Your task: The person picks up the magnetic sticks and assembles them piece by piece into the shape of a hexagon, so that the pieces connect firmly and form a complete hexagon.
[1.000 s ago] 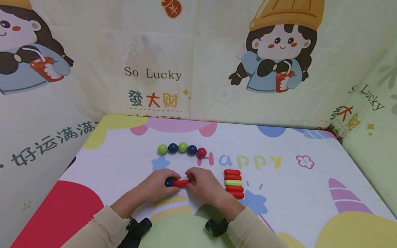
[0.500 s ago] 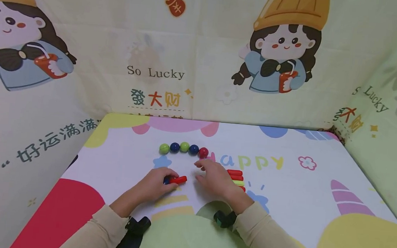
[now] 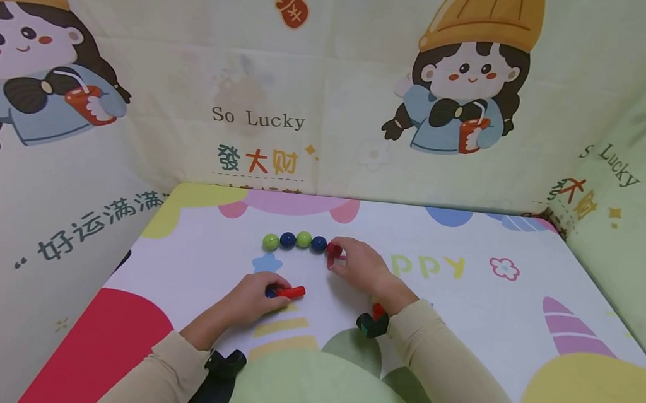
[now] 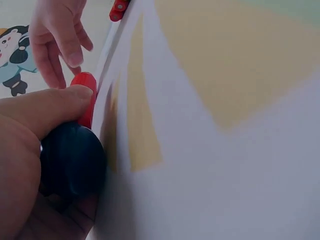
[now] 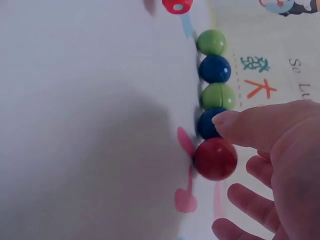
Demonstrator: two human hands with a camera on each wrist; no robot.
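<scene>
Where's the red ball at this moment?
In the head view, the red ball is at the right end of the row of balls, next to a dark blue ball, with the right hand just to its right.

My head view shows even, diffuse light; my wrist views are dimmer. At left wrist, the blue ball (image 4: 73, 160) is blurred. A soft-edged shadow darkens the tabletop (image 5: 100, 150) near my right hand (image 5: 292, 160).

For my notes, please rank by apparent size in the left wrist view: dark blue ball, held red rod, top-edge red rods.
Dark blue ball
Held red rod
Top-edge red rods
Nearness may mislead.
</scene>
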